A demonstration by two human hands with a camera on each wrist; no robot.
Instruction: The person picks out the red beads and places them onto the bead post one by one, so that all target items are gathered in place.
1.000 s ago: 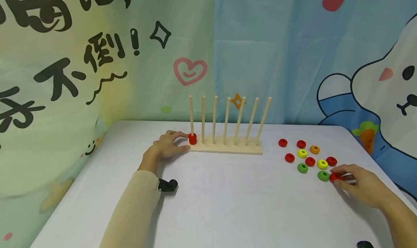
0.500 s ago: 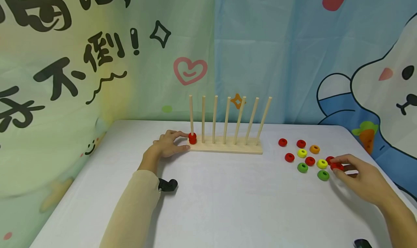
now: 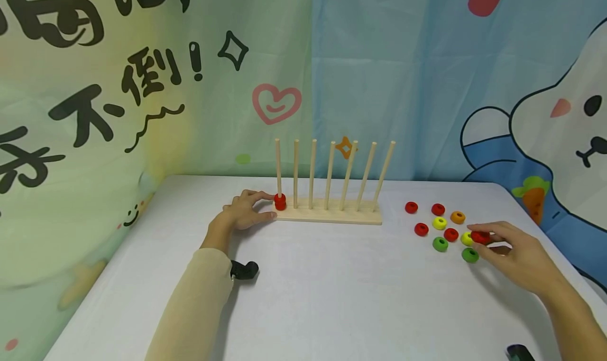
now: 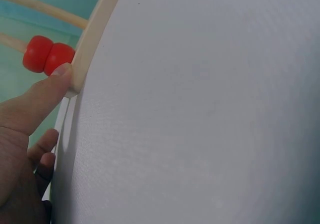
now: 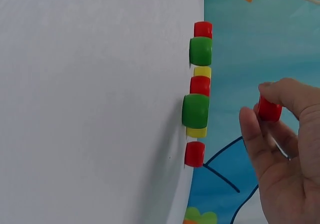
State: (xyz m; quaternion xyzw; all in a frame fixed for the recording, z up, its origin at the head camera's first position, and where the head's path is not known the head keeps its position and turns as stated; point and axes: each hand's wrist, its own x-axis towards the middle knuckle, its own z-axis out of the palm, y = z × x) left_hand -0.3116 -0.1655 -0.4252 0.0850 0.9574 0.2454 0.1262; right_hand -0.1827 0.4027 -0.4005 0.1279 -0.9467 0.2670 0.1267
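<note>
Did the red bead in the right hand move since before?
Yes. In the head view, the held red bead went up and a little left, from beside the front green bead, which stayed put.

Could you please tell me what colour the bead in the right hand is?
Red; the held bead shows best in the right wrist view.

Peg rack [image 3: 327, 218]: pale wooden base with seven pegs in one row, its left end touched by the left hand [image 3: 243, 211]
Stacked beads [image 3: 280, 202]: two, red, one upon the other at the foot of the leftmost peg [image 3: 278, 166]
Held bead [image 3: 480, 237]: red, pinched by the right hand [image 3: 519, 253], above the level of the loose ones
Loose beads: one orange bead [image 3: 457, 218], two yellow beads [image 3: 439, 225], two green beads [image 3: 439, 246], several red beads [image 3: 421, 231], scattered right of the rack, holes upward
</note>
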